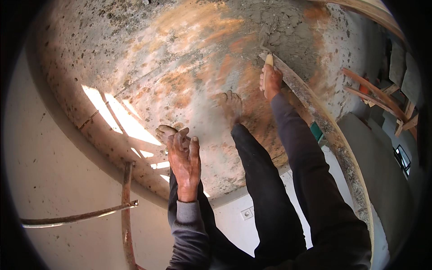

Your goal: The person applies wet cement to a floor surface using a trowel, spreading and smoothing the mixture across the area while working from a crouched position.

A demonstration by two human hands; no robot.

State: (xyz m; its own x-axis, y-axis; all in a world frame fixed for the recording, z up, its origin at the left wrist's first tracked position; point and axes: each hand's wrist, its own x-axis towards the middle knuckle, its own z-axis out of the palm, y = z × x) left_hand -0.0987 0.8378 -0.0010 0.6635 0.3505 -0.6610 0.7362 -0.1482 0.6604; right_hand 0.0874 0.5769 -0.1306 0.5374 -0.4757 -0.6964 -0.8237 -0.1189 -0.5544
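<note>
My right hand (272,82) is wrapped round the pale wooden handle of a trowel (269,60). The trowel's far end reaches the edge of a heap of wet grey mortar (294,42) on the floor; its blade is hard to make out. Lower and to the left, my left hand (183,155) hangs in the air with its fingers apart, holding nothing. It partly covers my bare left foot. Right beside my right wrist runs a long, mortar-crusted plank (324,119), bent by the lens; I cannot tell whether the wrist touches it.
My bare feet stand on a dirty floor (148,85) spattered with mortar. Rusty metal bars (128,216) rise at the lower left before a pale wall (58,180). Wooden pieces (382,96) are stacked at the right, and a wall socket (247,213) shows below.
</note>
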